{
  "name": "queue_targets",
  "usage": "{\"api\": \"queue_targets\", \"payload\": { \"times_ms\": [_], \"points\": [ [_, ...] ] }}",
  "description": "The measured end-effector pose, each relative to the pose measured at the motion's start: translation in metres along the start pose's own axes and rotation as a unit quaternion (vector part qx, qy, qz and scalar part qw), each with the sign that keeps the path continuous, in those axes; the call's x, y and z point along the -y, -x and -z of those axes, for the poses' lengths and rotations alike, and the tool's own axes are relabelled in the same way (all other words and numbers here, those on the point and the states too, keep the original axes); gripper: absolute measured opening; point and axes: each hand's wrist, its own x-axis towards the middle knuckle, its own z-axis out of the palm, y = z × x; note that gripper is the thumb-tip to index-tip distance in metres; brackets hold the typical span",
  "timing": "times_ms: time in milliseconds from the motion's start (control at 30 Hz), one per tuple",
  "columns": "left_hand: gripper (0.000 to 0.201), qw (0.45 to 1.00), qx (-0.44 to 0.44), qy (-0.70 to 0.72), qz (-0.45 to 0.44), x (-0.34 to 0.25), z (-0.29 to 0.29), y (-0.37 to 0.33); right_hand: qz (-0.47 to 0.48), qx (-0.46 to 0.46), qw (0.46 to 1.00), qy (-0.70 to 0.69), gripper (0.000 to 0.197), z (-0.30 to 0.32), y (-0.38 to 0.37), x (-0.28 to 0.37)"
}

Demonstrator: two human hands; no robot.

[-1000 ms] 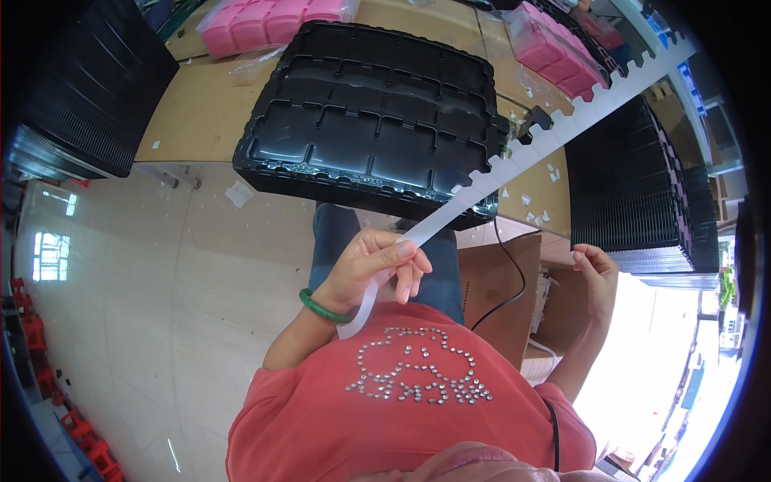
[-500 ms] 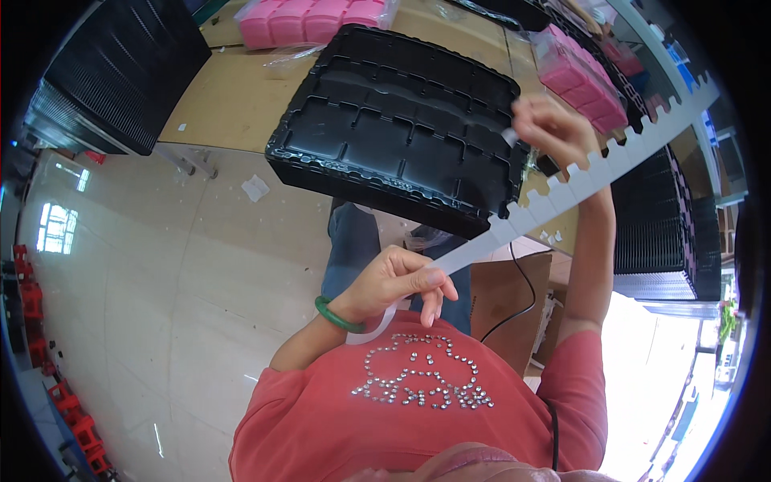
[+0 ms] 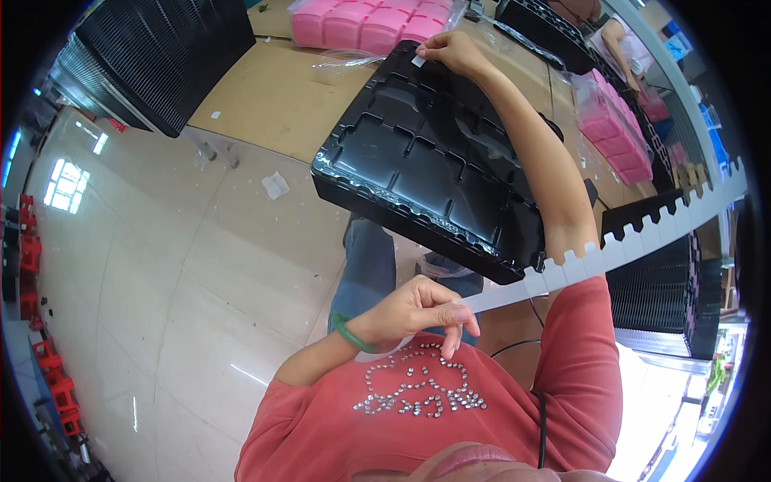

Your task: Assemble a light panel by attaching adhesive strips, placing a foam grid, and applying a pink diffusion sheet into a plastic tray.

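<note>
My left hand point(image 3: 409, 313), with a green bangle at its wrist, pinches a long white strip of stickers point(image 3: 634, 247) between thumb and fingers. The strip slants up to the right, its upper edge a row of square tabs and notches. Stretched far forward, my right hand point(image 3: 456, 53) pinches a small white sticker point(image 3: 418, 61) at the far corner of a stack of black plastic trays point(image 3: 401, 153). Whether the sticker touches the tray, I cannot tell. The top tray has shallow moulded pockets. My right forearm hides part of its right side.
The trays lie on a brown table point(image 3: 265, 104), their near end over its edge. Pink packs point(image 3: 369, 22) in clear film lie behind, others point(image 3: 614, 128) at right. Tall black stacks point(image 3: 161, 64) stand at left and right. Another person's arm point(image 3: 617, 48) is at far right.
My right hand has gone from the right edge of the trays to their far corner, carrying the small sticker. My left hand still grips the strip. The view has shifted.
</note>
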Motion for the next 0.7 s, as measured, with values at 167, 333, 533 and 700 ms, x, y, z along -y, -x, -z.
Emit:
{"api": "queue_targets", "payload": {
  "times_ms": [167,333,533,700],
  "points": [
    [0.034,1.0,0.01,-0.005,0.012,-0.004,0.005,0.002,0.038,-0.03,0.996,0.069,0.018,-0.016,0.0,0.006],
    [0.035,1.0,0.012,0.004,0.016,-0.001,0.006,0.002,0.047,-0.051,0.996,0.065,0.016,-0.016,0.009,0.015],
    [0.033,0.999,0.028,0.01,0.013,0.004,0.005,0.002,0.001,-0.035,0.992,0.124,0.02,-0.012,0.005,0.008],
    [0.033,0.999,0.025,0.021,0.012,0.003,0.004,0.007,-0.02,-0.015,0.986,0.162,0.026,-0.019,-0.001,0.019]
  ]
}}
